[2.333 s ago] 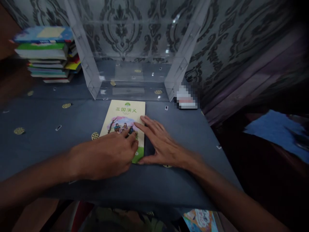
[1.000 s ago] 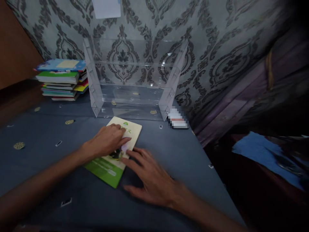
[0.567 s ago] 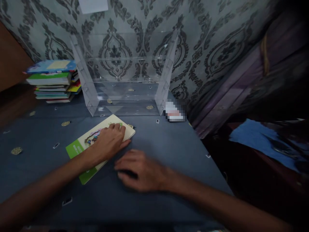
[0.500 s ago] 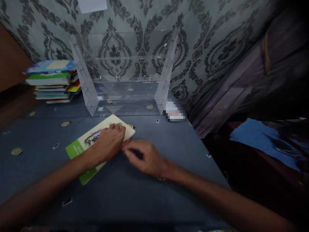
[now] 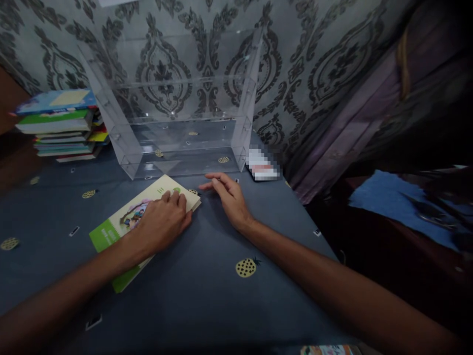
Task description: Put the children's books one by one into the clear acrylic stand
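A book (image 5: 120, 214) with a cream and green cover and a small picture lies slanted on the blue patterned tablecloth. My left hand (image 5: 162, 219) rests on its cover, fingers bent over the upper right part and thumb by the near edge. Part of the cover is hidden beneath that hand. To the right of the book, apart from it, my right hand (image 5: 231, 199) is open with its fingers stretched toward the left, holding nothing.
Behind the book stands a clear plastic rack (image 5: 185, 148) with tiers, against the patterned wall. A stack of books (image 5: 62, 125) is at the back left. A blurred-out flat object (image 5: 263, 165) lies right of the rack. The table's right edge drops beside a blue cloth (image 5: 388, 202).
My right hand has moved away from the left hand, up and to the right, and its fingers have straightened. My left hand stays on the book. The whole view has shifted slightly.
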`<state>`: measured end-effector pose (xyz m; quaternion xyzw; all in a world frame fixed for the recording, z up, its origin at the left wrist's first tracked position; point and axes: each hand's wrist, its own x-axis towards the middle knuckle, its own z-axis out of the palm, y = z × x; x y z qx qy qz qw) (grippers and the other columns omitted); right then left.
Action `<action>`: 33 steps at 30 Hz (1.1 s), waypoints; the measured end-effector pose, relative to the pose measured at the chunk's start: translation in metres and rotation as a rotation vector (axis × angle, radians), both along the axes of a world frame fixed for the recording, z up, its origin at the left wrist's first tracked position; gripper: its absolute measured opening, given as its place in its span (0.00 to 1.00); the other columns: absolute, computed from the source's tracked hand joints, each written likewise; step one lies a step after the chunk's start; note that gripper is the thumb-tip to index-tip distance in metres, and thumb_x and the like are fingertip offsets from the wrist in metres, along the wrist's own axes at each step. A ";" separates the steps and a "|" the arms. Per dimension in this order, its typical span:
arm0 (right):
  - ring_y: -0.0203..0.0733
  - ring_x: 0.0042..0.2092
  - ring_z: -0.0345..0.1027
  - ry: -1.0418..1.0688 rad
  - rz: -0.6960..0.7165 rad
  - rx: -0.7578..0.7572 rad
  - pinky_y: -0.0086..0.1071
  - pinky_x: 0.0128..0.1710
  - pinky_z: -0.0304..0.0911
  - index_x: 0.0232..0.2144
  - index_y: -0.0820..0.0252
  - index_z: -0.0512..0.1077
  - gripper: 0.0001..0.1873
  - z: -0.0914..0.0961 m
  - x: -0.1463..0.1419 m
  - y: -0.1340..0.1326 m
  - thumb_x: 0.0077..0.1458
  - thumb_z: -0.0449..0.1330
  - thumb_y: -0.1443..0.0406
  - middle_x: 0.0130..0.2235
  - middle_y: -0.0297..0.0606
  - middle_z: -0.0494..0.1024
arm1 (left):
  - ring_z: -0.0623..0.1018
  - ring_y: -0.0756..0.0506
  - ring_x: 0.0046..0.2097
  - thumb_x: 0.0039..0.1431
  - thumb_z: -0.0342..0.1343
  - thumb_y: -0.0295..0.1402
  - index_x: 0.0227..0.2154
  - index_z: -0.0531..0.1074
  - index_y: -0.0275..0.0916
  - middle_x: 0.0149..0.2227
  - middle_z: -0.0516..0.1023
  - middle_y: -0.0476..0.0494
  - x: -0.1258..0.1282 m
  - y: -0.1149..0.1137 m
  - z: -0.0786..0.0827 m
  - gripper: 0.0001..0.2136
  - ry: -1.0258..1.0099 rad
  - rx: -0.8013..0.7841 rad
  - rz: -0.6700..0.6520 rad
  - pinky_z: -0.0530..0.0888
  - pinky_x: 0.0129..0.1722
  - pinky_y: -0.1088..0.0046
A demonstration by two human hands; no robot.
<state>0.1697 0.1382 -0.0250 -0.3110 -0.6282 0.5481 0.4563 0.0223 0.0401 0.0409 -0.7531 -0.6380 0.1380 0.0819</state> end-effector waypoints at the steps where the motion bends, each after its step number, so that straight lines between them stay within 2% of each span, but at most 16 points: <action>1: 0.41 0.40 0.77 -0.016 0.000 0.010 0.39 0.46 0.67 0.44 0.56 0.72 0.15 0.001 0.000 -0.001 0.64 0.53 0.55 0.35 0.37 0.84 | 0.78 0.35 0.49 0.72 0.41 0.34 0.44 0.71 0.32 0.46 0.78 0.29 0.000 0.000 0.000 0.15 0.001 0.005 0.001 0.77 0.37 0.64; 8: 0.41 0.40 0.76 -0.045 0.021 0.065 0.37 0.44 0.67 0.44 0.57 0.72 0.15 0.007 0.002 -0.004 0.65 0.53 0.55 0.35 0.38 0.84 | 0.79 0.35 0.49 0.72 0.40 0.32 0.43 0.71 0.32 0.45 0.78 0.30 0.001 0.000 0.007 0.14 -0.007 -0.035 0.007 0.77 0.35 0.65; 13: 0.41 0.36 0.74 -0.085 0.013 0.090 0.36 0.39 0.67 0.45 0.57 0.72 0.16 0.007 0.002 -0.005 0.65 0.52 0.55 0.35 0.38 0.84 | 0.79 0.36 0.46 0.71 0.40 0.32 0.42 0.71 0.33 0.43 0.78 0.31 0.001 0.000 0.008 0.14 -0.009 -0.025 0.000 0.76 0.34 0.66; 23: 0.43 0.41 0.77 -0.047 0.006 0.190 0.39 0.48 0.67 0.45 0.56 0.71 0.16 0.007 0.003 -0.008 0.66 0.51 0.54 0.36 0.38 0.84 | 0.79 0.33 0.48 0.73 0.38 0.32 0.43 0.71 0.30 0.43 0.77 0.30 0.001 0.000 0.008 0.16 -0.020 -0.045 -0.008 0.75 0.37 0.62; 33: 0.44 0.42 0.75 -0.112 0.000 0.252 0.39 0.45 0.66 0.46 0.58 0.72 0.17 0.012 0.008 -0.012 0.67 0.49 0.55 0.37 0.39 0.84 | 0.79 0.34 0.48 0.73 0.38 0.32 0.43 0.71 0.30 0.43 0.77 0.28 0.002 -0.002 0.010 0.17 -0.004 -0.054 -0.021 0.76 0.38 0.63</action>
